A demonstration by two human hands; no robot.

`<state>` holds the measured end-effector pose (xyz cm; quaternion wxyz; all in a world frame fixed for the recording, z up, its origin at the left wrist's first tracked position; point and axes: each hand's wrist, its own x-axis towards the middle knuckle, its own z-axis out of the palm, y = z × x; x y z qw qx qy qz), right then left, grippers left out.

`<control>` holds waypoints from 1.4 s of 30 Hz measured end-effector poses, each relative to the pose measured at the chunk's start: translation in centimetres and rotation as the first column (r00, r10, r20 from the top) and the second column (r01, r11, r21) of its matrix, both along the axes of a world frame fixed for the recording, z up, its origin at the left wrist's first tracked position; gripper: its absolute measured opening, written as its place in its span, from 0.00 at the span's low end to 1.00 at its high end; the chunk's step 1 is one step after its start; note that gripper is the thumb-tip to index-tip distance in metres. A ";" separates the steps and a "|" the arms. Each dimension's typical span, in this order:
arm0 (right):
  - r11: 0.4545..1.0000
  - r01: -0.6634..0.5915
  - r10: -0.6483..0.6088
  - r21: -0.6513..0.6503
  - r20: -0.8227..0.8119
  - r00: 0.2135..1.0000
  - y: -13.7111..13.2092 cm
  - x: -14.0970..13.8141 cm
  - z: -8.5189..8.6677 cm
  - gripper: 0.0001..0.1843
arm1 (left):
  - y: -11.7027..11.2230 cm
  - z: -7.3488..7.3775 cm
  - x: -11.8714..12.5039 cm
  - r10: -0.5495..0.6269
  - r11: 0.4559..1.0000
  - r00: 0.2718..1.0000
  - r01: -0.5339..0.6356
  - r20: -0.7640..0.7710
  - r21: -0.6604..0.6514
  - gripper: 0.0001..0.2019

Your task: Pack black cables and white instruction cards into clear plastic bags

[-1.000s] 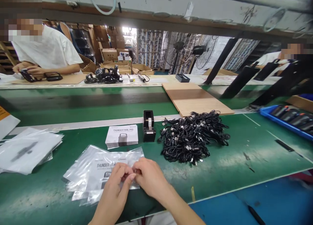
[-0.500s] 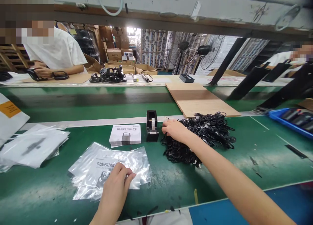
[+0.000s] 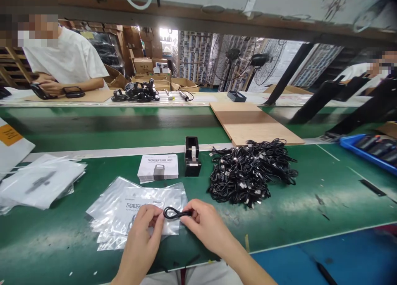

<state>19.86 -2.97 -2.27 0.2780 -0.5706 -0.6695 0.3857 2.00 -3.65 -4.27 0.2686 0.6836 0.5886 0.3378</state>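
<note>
A coiled black cable (image 3: 174, 213) is pinched in my right hand (image 3: 203, 223), its loop pointing left above the front pile of clear plastic bags (image 3: 108, 202). My left hand (image 3: 145, 227) is closed at the right part of the top bag, fingertips touching or very near the loop's left end. Inside the top bag a printed THUNDERTRAIL sheet shows. Beyond the bags lies a stack of THUNDERTRAIL PRO booklets (image 3: 158, 167), with a black tape dispenser (image 3: 192, 157) to its right. A heap of black cables (image 3: 251, 173) lies further right.
More plastic bags (image 3: 43, 181) lie at the left on the green bench (image 3: 294, 219). A wooden board (image 3: 254, 122) is behind the cables. A blue tray (image 3: 369, 155) stands at far right. Across the bench a person in white (image 3: 66, 58) handles black parts.
My right hand has come from the cable heap toward my left hand, bringing a coiled cable over the bags. My left hand stays at the top bag.
</note>
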 end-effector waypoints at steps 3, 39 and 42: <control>0.999 -0.030 0.027 0.026 0.098 0.995 0.2 -0.1 -0.1 0.04 | -0.3 0.1 -0.1 0.068 0.997 0.995 -0.070 0.078 0.021 0.09; 0.643 -0.727 0.765 0.241 -0.186 0.616 5.2 -1.2 14.1 0.04 | 0.7 5.2 -3.0 0.030 0.938 0.559 0.270 0.829 -0.217 0.12; 0.744 -0.635 0.667 0.205 -0.179 0.723 4.5 0.2 11.8 0.04 | 0.9 5.3 -2.4 0.021 0.981 0.739 0.115 0.673 -0.158 0.12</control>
